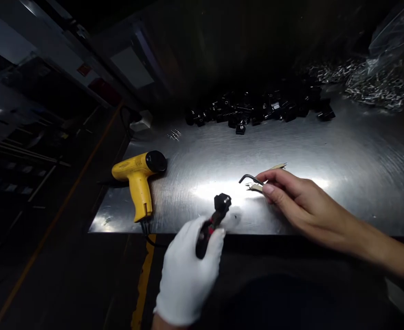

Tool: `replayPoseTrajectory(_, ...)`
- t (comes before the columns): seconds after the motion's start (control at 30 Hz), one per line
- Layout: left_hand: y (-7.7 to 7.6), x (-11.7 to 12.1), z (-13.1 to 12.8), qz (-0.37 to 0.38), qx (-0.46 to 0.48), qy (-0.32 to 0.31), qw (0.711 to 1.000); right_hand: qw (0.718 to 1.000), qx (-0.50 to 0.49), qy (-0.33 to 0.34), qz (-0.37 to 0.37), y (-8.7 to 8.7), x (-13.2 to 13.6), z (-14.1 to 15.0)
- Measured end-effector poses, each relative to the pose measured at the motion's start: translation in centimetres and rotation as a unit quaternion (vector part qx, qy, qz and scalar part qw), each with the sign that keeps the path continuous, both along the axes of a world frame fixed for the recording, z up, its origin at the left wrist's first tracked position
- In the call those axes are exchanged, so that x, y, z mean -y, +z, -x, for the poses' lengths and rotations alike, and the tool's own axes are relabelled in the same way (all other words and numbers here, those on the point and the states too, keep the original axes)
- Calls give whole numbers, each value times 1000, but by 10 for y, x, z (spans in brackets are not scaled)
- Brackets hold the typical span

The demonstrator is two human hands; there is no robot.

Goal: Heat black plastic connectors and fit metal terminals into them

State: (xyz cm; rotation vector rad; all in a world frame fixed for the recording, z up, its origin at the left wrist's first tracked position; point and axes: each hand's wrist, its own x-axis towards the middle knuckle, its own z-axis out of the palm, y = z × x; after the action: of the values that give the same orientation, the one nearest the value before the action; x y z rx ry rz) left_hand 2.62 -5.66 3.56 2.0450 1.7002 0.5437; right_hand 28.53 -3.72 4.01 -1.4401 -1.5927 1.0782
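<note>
over the steel bench (325, 211), i'm clenching a black plug (214, 222) in my gloved left hand (184, 270) while my bare right fingers (279, 183) are pinching a small hex key (250, 178).

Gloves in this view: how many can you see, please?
1. A white glove is on the left hand, which grips a black-and-red tool handle; the right hand is bare.
</note>
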Motion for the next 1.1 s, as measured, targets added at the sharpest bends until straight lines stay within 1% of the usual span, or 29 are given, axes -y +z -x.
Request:
replayPoseTrajectory(0.03, -2, -10, 1, -41, -15, -13, 999, 1000, -18, -1, 15, 2, -2, 6)
replayPoseTrajectory(0.1, -10, -29, 0, -94, -32, -36, 994, 999, -41, -5, 26, 4, -5, 15)
replayPoseTrajectory(0.17, -17, -43, -1, -130, -31, -51, 990, 999, -49, -14, 3, 3, -7, 21)
replayPoseTrajectory(0.27, -20, -49, -4, -167, -17, -74, 983, 996, -69, -28, -55, 0, -7, 27)
replayPoseTrajectory(0.33, -18, -49, -5, -171, -16, -86, 981, 993, -89, -37, -70, -2, -7, 30)
replayPoseTrajectory(0.43, -17, -48, -5, -167, -17, -85, 982, 992, -97, -43, -73, -4, -6, 32)
replayPoseTrajectory(0.53, -19, -48, -3, -169, -18, -81, 982, 992, -100, -35, -70, -5, -6, 33)
replayPoseTrajectory(0.63, -23, -49, -1, -184, -9, -90, 979, 990, -110, -28, -85, -6, -6, 34)
replayPoseTrajectory(0.77, -26, -49, 1, -191, -2, -91, 977, 988, -104, -33, -106, -5, -7, 34)
replayPoseTrajectory(0.83, -26, -48, 1, -188, -3, -92, 978, 988, -105, -25, -109, -4, -7, 34)
replayPoseTrajectory(0.93, -26, -47, 2, -185, 0, -95, 978, 988, -103, -14, -111, -4, -6, 34)
replayPoseTrajectory(1.1, -24, -46, 3, -180, 8, -103, 978, 986, -93, -6, -137, -6, -5, 33)
